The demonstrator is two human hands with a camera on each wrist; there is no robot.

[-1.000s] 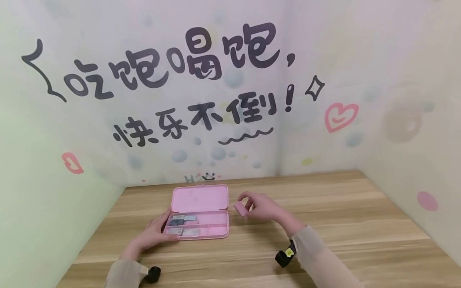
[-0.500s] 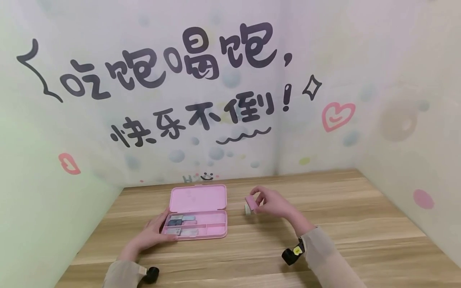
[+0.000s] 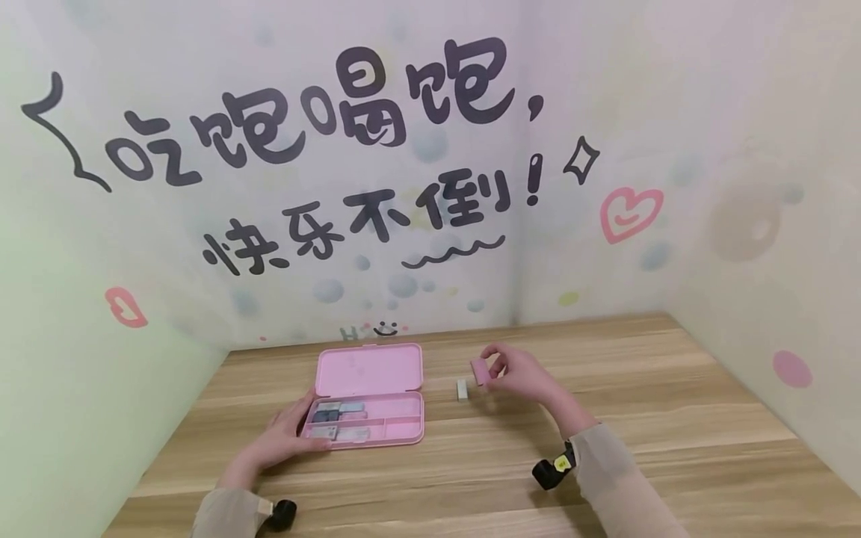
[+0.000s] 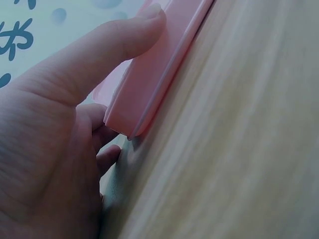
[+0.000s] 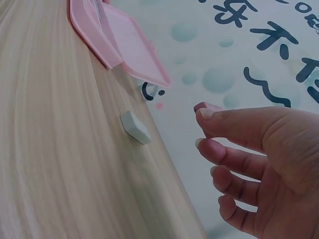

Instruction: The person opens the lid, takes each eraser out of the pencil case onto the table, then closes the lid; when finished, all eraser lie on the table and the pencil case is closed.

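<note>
Pink and small, a block sits pinched between the thumb and fingertips of the right hand, held off the table. The other fingers of that hand curve loosely, slightly spread and apart from the block. Just to the left of it, on the wood, rests a whitish block, touched by neither hand.

Farther left, the left hand grips the left end of a pink case: its thumb lies along the near wall, and its fingers, partly hidden, bend around the left side. The lid is folded back on the far side. Inside the case, several small blocks, grey, dark, pale blue and pink, lie at the left of the long far compartment; pale pieces lie in the near left one.

Beige sleeves cover both forearms, and a black camera sits at each wrist. Under everything spreads a wood-grained table, reaching back to a pale wall printed with large black characters, bluish bubbles and, to the right, a pink smiling heart.
</note>
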